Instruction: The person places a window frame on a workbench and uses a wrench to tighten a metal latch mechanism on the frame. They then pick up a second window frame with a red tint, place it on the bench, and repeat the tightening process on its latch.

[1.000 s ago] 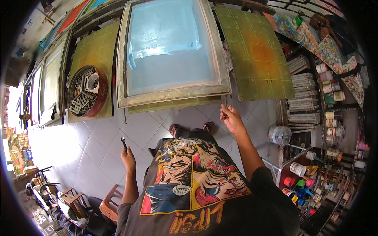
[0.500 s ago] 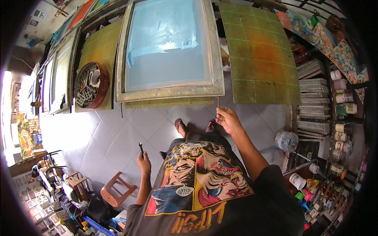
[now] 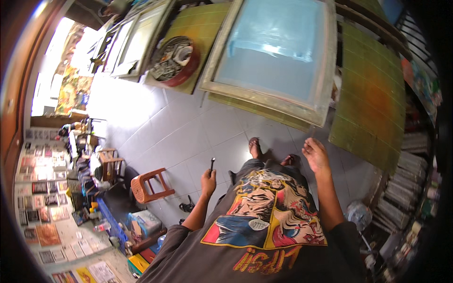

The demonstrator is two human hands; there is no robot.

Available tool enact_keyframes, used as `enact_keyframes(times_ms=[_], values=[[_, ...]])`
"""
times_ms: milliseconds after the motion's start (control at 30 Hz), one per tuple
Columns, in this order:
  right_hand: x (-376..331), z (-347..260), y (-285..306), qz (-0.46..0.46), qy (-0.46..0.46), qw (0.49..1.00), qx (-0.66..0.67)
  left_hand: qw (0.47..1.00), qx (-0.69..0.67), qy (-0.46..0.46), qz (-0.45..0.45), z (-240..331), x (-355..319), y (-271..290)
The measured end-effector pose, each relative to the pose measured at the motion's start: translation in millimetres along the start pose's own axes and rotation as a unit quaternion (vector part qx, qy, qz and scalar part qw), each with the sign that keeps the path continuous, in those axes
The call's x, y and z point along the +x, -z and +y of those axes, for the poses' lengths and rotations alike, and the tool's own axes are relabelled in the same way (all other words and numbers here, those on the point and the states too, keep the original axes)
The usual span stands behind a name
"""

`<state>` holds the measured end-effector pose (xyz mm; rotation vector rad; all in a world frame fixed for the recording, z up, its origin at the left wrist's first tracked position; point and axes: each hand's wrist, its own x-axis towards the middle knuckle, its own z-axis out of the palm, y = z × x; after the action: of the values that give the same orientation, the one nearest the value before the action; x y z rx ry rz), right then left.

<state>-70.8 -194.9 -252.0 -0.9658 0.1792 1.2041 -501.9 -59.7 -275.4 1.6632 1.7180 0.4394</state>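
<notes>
Head view: which hand is closer to the thin rod (image 3: 312, 130)?

"Right hand (image 3: 315, 155). Its fingertips are right at the low end of the rod, a bit right of the middle of the picture."

"Where does the rod sit?"

"Just below the lower right corner of the big blue screen (image 3: 264, 66). Its long way goes up and down the picture. The screen's corner is at the top of it and the fingers are at the bottom."

"Is that hand's grip closed on it?"

"I can't tell. The fingers are bent, but it is too blurry to see if they pinch the rod or only touch it."

"What about the other hand?"

"Left hand (image 3: 208, 181) is lower and well to the left, near the middle of the picture. Its grip is wrapped tight around a small dark tool (image 3: 213, 164)."

"Does the tool point at the rod?"

"Not really. It sticks out of the top of the fist and points nearly straight up the picture. The rod is up and to the right of it, well apart."

"And what is beside the rod?"

"A green board (image 3: 368, 89) with an orange patch, over on the right side of the picture. It does not touch the rod."
</notes>
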Motion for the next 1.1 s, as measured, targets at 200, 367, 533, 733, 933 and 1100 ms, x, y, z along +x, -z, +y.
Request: enact_keyframes(times_ms=[200,367,533,733,933,1100], values=[[-1.4,-0.6,-6.0,0.025,-0.005,0.999,-0.025,0.999,0.026,0.014,-0.014,6.5,-3.9,9.3],[-29.0,-15.6,-40.5,0.010,-0.026,0.999,0.032,1.000,0.017,-0.008,-0.019,-31.6,13.0,3.2],[-14.7,2.4,-9.8,0.032,0.040,0.998,0.026,0.998,0.031,-0.002,-0.047,-37.1,60.8,15.7],[-16.8,18.6,-23.5,0.118,0.119,0.986,0.010,0.998,-0.024,-0.049,-0.023,-36.3,157.3,49.6],[-25.0,32.1,-10.9,0.189,0.181,0.963,-0.060,0.983,-0.165,-0.059,0.052,-0.5,261.8,111.2],[-51.8,71.8,-41.2,0.204,0.144,0.968,-0.024,0.955,-0.087,-0.210,0.192,89.9,369.1,190.7]])
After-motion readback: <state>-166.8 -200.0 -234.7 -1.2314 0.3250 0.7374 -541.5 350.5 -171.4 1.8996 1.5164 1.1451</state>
